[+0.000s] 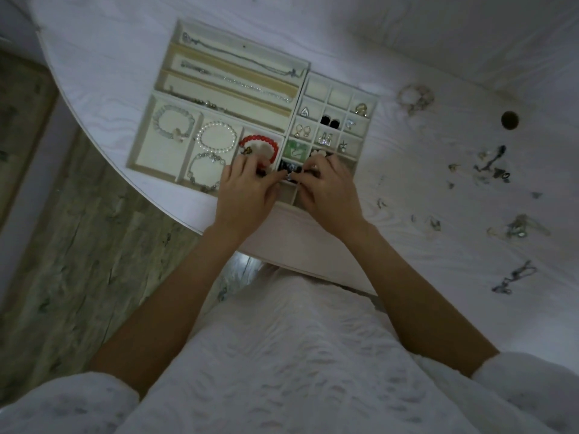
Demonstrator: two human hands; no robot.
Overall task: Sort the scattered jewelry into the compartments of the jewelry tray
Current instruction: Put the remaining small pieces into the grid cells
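Both my hands, left (247, 191) and right (327, 191), meet fingertip to fingertip over the cream jewelry tray's (219, 32) near edge on the desk (438, 73), pinching something tiny I can't make out; loose jewelry (492, 166) blurs off right.

Jewelry tray (332, 81) sits on the table (438, 57) near its front edge, left of centre: long slots with chains (238, 54) at the back left, bracelet compartments (216, 139) in front of them, grid of small cells with earrings (302, 130) on the right side. Both hands meet over the tray's near edge, left hand (247, 189) at the front bracelet compartment, right hand (329, 192) over the front grid cells. Loose jewelry (492, 167) lies scattered on the table well right of the tray, a lone bracelet (415, 97) further back between tray and scatter.
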